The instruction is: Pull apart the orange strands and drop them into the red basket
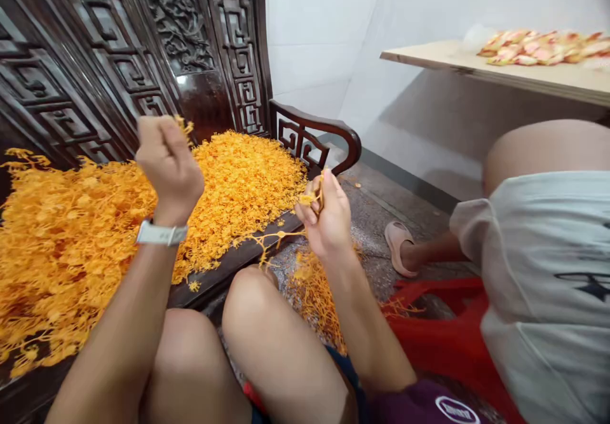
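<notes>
At nine o'clock, the bench [204, 103] bears orange heaps [248, 176]; floor [374, 205] at six, orange stems [315, 290]; shelf [429, 54] at two, pinkish pieces [538, 49].

This looks like a home, judging by the carved wooden bench [204, 105], pale wall [324, 30] and slipper [394, 246].

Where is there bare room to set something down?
The shelf left of the whitish bundle looks bare; so does most floor between the armrest and pink shoe, bar small bits. Crowded: the bench, under orange heaps, and the floor beneath the right hand, strewn with stems.
</notes>
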